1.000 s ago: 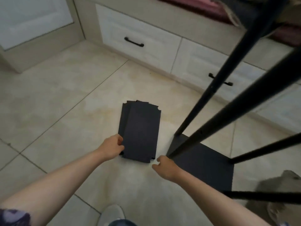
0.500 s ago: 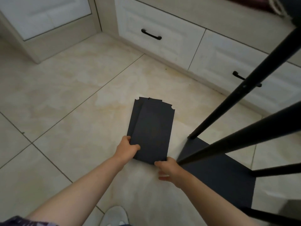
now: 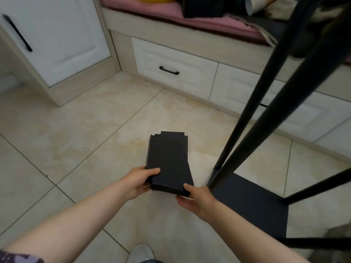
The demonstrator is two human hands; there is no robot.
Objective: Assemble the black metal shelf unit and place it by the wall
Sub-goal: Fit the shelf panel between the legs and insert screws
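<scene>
So I've got the stack of shelf panels in both hands at its near short end. My left hand takes the left corner and my right hand the right corner, thumbs on top and fingers curled underneath, a proper hold rather than just resting on it. I can't tell whether the far end is off the ground.

The bit that matters is that the frame stands just to the right of the stack, poles leaning up past my head, with a bottom panel already sitting between its legs. The stack's long axis points straight away from me, roughly alongside the frame, so I reckon the next move is a swing to the right. My right hand is the one nearer the frame, nearly touching its closest leg, so that's the side likely to clip a pole.

The frame stands on a glossy beige tile floor, probably slippery for metal feet. Behind the frame are white drawers with black handles under a bench with a pink cushion. Left of the frame and near me, my shoe pokes in.
</scene>
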